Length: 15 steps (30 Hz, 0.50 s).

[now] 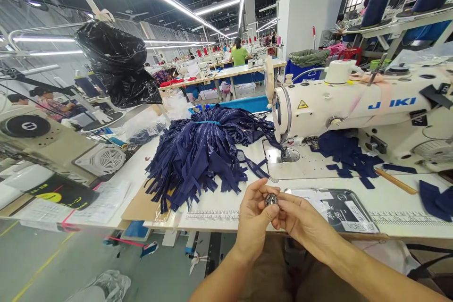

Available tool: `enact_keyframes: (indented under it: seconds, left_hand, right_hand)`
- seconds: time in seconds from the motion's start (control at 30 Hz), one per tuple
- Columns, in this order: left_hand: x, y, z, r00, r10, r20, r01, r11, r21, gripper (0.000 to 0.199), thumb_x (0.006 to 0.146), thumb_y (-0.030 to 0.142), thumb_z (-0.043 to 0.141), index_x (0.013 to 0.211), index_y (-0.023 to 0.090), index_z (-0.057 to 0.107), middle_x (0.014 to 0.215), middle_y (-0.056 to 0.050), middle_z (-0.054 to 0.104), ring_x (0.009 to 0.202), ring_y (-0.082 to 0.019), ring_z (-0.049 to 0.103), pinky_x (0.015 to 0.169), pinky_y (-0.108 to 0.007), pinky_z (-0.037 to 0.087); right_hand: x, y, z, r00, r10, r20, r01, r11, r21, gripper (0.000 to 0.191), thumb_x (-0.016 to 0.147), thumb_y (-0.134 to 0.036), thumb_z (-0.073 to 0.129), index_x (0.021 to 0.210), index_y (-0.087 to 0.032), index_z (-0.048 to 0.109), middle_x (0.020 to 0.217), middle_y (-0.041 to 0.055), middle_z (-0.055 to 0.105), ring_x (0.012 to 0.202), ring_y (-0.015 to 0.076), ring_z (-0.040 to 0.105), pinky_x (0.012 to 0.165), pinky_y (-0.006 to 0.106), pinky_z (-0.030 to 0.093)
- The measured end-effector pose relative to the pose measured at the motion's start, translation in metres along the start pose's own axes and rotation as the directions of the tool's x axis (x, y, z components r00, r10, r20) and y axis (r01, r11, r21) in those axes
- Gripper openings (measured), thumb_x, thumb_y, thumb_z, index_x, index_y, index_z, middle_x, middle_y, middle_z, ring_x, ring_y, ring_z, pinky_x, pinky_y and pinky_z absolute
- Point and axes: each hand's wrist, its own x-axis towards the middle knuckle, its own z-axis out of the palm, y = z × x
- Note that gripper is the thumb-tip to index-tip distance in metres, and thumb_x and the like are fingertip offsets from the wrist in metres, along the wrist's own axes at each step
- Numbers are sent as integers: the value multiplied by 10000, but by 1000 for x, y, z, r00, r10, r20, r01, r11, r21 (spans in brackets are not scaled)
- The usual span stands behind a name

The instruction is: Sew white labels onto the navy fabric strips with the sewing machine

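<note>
A small round metal bobbin case (271,199) is pinched between my two hands, just in front of the table's front edge. My left hand (254,214) holds it with thumb and fingers closed from the left. From the right, the fingers of my right hand (299,214) close on the same piece. Any thread on it is too small to make out. Beyond my hands stands a white sewing machine (318,104), its needle area over a metal plate (288,155). To the left lies a big bundle of navy fabric strips (205,151), tied with a blue band (208,122).
A dark flat tray (361,212) with labels lies right of my hands. Navy scraps (348,151) and a wooden-handled tool (396,181) rest by the machine. A ruler strip (212,215) runs along the table edge. A black plastic bag (116,61) hangs at left.
</note>
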Motion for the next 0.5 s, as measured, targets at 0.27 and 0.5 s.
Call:
enact_keyframes:
  seconds: [0.27, 0.5]
  left_hand:
    - [4, -3, 1, 977, 193, -94, -156, 938, 309, 416, 704, 210, 661, 1097, 227, 525, 941, -42, 560, 842, -148, 525, 652, -214, 463]
    - [10, -4, 1, 974, 214, -77, -178, 929, 324, 423, 695, 243, 672, 1093, 218, 532, 934, -53, 595, 896, -174, 537, 757, -275, 462]
  right_hand:
    - [4, 2, -1, 997, 15, -74, -8, 996, 91, 84, 721, -238, 658, 780, -179, 663, 704, 1, 591, 592, 75, 499, 586, 203, 427]
    - [6, 4, -6, 995, -26, -99, 42, 985, 165, 158, 746, -286, 640, 841, -165, 680, 742, 28, 611, 600, 79, 524, 584, 204, 443]
